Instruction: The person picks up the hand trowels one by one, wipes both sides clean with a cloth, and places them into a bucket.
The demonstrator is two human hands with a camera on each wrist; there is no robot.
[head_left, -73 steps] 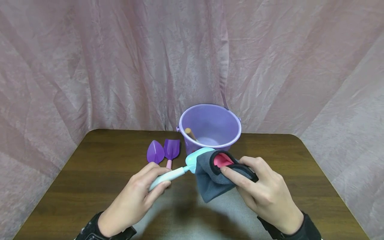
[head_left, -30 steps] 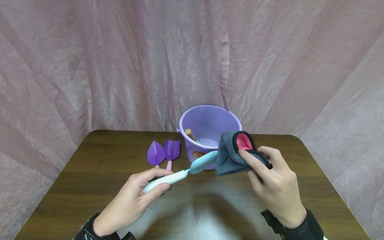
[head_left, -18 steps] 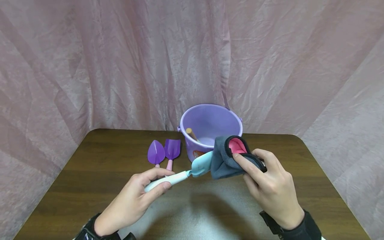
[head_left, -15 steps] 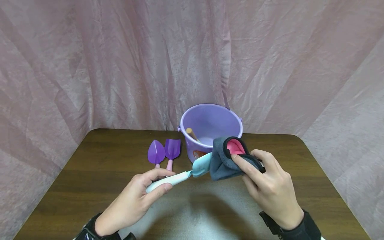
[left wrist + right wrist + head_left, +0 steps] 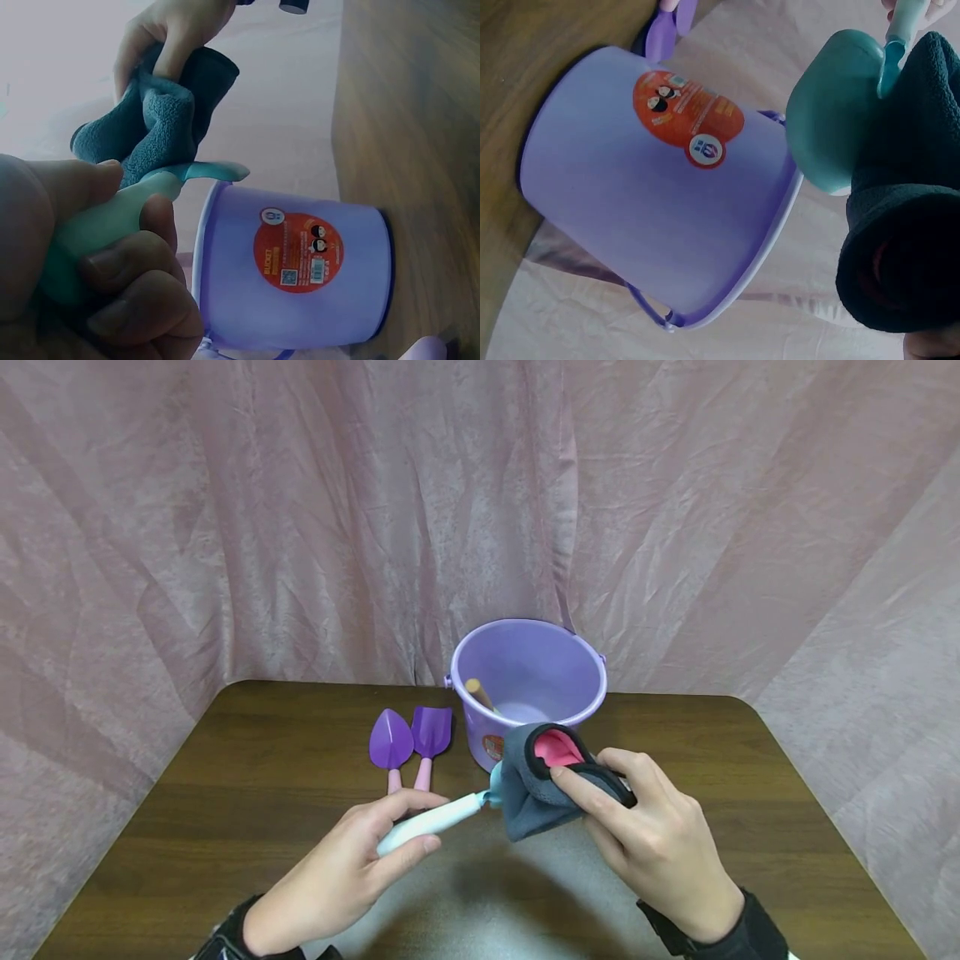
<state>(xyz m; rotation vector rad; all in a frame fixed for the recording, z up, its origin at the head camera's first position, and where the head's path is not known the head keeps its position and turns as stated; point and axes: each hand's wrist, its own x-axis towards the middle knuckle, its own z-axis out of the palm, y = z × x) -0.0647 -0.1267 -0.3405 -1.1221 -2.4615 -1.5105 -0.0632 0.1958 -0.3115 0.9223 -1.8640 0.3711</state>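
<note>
Shovel, light blue, one (image 5: 431, 822): held above the table on the near side of the bucket, handle toward near left, blade toward far right; the blade is largely covered by the cloth in the head view, while a broad part of it is shown in the right wrist view.

Cloth, grey-blue, one (image 5: 532, 806): black edging, pink inner face; folded, and held over the shovel's blade.

Hands, two. Left hand (image 5: 352, 864): thumb and fingers clamped on the shovel's handle. Right hand (image 5: 663, 835): fingers clamped on the cloth, its folds pinched at the right end.

Bucket, lilac, one (image 5: 540, 668): stood upright at the far middle of the table, beyond the cloth. One orange-red label (image 5: 298, 253) is borne on its wall.

Wooden-coloured rod, one (image 5: 477, 693): leaned inside the bucket at the left; lower end not clearly shown.

Small purple shovels, two, pink-handled, laid side by side left of the bucket: one with a pointed blade (image 5: 391, 739), one, to its right, with a squared blade (image 5: 432, 731).

Black cuffs, two (image 5: 723, 931): one at each wrist.

Table, brown, wood-grained, one (image 5: 225, 793). Pinkish curtain (image 5: 375, 527): hung along the far side.
</note>
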